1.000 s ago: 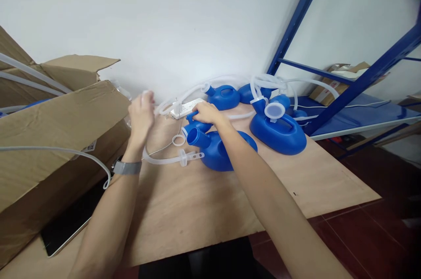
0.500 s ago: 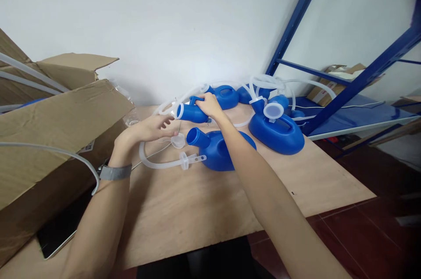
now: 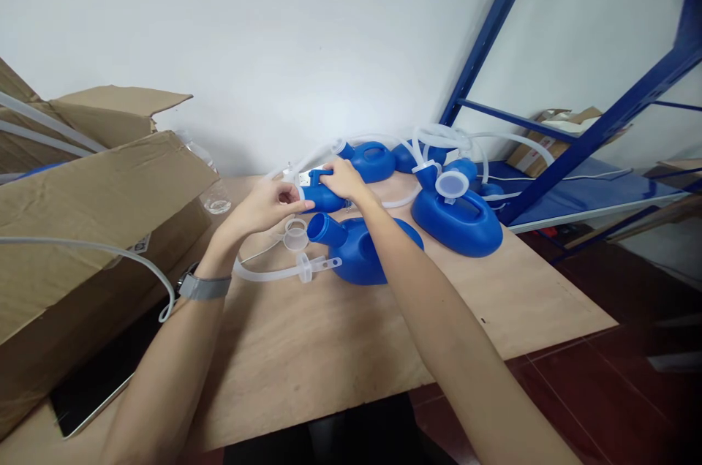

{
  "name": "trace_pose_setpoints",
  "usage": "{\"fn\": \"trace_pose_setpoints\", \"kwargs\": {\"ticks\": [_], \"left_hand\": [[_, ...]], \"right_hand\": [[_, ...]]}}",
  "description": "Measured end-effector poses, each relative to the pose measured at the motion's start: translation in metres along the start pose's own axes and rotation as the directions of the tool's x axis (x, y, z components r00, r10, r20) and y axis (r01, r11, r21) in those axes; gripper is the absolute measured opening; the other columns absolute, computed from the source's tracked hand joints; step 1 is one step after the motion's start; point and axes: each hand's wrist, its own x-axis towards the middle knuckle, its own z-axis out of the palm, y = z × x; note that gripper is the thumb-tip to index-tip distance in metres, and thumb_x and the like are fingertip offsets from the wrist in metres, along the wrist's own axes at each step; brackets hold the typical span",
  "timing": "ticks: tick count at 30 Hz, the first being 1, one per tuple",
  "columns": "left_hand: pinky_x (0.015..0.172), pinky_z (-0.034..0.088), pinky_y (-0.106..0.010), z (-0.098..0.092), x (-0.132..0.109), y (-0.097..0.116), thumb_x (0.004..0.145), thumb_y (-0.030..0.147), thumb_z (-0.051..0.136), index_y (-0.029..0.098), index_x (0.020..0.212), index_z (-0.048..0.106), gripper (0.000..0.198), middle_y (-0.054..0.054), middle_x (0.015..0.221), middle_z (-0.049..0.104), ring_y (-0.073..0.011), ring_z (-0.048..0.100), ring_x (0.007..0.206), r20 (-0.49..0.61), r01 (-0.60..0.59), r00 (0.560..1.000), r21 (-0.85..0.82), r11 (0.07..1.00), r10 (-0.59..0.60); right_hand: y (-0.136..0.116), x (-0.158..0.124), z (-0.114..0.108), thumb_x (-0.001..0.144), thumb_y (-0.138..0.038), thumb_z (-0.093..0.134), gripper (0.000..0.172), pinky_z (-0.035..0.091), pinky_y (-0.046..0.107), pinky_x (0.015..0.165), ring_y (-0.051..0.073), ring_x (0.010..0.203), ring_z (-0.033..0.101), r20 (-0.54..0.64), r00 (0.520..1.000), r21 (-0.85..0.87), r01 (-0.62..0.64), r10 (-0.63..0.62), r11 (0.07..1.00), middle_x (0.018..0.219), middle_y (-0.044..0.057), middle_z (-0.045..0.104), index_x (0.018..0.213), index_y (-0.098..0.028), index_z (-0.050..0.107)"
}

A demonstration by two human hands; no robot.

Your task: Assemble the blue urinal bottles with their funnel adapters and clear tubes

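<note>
My right hand (image 3: pixel 344 180) is closed round the handle of a blue urinal funnel (image 3: pixel 323 199), which lies sideways above the table. At its left end, the fingers and thumb of my left hand (image 3: pixel 268 205) grip the pale rim, hiding most of the mouth. Just in front lies a blue urinal bottle (image 3: pixel 356 260), its open threaded neck pointing left and my right forearm crossing over it. Beside that neck are a clear plastic cap (image 3: pixel 296 232) and a translucent tube (image 3: pixel 263 274) with a white collar and a perforated strap at its end.
Another blue bottle (image 3: pixel 458 224) with a lidded funnel and coiled tubes stands to the right; more bottles (image 3: pixel 373 161) are behind. On the left are an open cardboard box (image 3: pixel 99 209), a clear plastic bottle (image 3: pixel 215 198) and a dark tablet (image 3: pixel 104 370). A blue metal shelf (image 3: pixel 592 183) stands at right.
My left hand has moved right and closed on the rim of the funnel, where before it was open beside it. My right hand keeps its hold on the handle.
</note>
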Motion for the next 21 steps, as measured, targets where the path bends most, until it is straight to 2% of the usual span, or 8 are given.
{"fn": "trace_pose_setpoints", "kwargs": {"ticks": [2,5,10,13,16,18,21], "left_hand": [[0.065,0.042,-0.031,0.001,0.000,-0.002,0.082,0.062,0.072,0.021,0.068,0.059,0.045,0.001,0.068,0.058,-0.0159,0.052,0.065,0.044,0.005,0.999,-0.076,0.997,-0.002],[0.066,0.042,-0.030,0.001,0.000,-0.003,0.083,0.056,0.071,0.021,0.070,0.057,0.040,0.002,0.069,0.054,-0.0150,0.050,0.066,0.054,0.021,0.998,-0.151,0.988,-0.013],[0.063,0.038,-0.029,-0.002,0.002,-0.002,0.077,0.052,0.073,0.021,0.067,0.055,0.037,0.004,0.065,0.049,-0.0138,0.046,0.062,0.085,0.065,0.995,-0.180,0.982,-0.050],[0.063,0.041,-0.031,-0.007,0.000,0.000,0.073,0.055,0.076,0.021,0.064,0.057,0.040,0.003,0.063,0.052,-0.0151,0.049,0.062,0.128,0.100,0.989,-0.189,0.977,-0.076],[0.068,0.048,-0.035,-0.021,-0.010,0.006,0.071,0.057,0.076,0.022,0.062,0.060,0.040,-0.001,0.063,0.058,-0.0191,0.056,0.065,0.151,0.112,0.986,-0.247,0.962,-0.076],[0.073,0.051,-0.038,-0.033,-0.019,0.010,0.070,0.055,0.077,0.023,0.063,0.064,0.035,-0.003,0.064,0.064,-0.0219,0.060,0.068,0.121,0.111,0.989,-0.278,0.954,-0.080],[0.072,0.051,-0.038,-0.047,-0.028,0.013,0.069,0.051,0.080,0.025,0.065,0.070,0.028,-0.003,0.065,0.066,-0.0217,0.060,0.067,0.026,0.139,0.990,-0.214,0.967,-0.137]], "right_hand": [[-0.001,-0.002,-0.001,0.082,-0.030,0.060,0.019,0.037,0.030,0.066,0.019,0.073,0.056,-0.026,1.000,-0.026,-0.010,0.010,1.000,0.074,0.004,0.069,0.070,-0.020,0.071],[-0.003,-0.003,-0.002,0.083,-0.030,0.060,0.021,0.035,0.030,0.064,0.018,0.070,0.054,-0.032,0.999,-0.021,-0.020,0.019,1.000,0.070,0.003,0.067,0.068,-0.019,0.070],[-0.007,-0.005,-0.002,0.082,-0.030,0.060,0.020,0.034,0.029,0.063,0.016,0.067,0.050,-0.014,1.000,-0.003,0.027,-0.027,1.000,0.065,0.000,0.061,0.067,-0.019,0.069],[-0.008,-0.006,-0.002,0.081,-0.030,0.060,0.019,0.033,0.029,0.062,0.016,0.067,0.050,0.004,0.999,-0.022,0.051,-0.051,0.998,0.065,0.000,0.059,0.069,-0.019,0.071],[-0.005,-0.007,-0.005,0.078,-0.028,0.062,0.017,0.032,0.030,0.063,0.017,0.069,0.050,0.009,0.997,-0.078,0.077,-0.076,0.994,0.065,0.001,0.059,0.068,-0.019,0.071],[-0.001,-0.008,-0.008,0.077,-0.028,0.062,0.016,0.032,0.030,0.063,0.017,0.069,0.050,0.003,0.998,-0.080,0.059,-0.059,0.995,0.065,0.001,0.058,0.067,-0.019,0.070],[0.008,-0.006,-0.012,0.079,-0.028,0.060,0.019,0.033,0.029,0.062,0.016,0.067,0.050,-0.047,0.999,-0.016,0.003,-0.003,1.000,0.063,0.000,0.056,0.066,-0.019,0.069]]}}
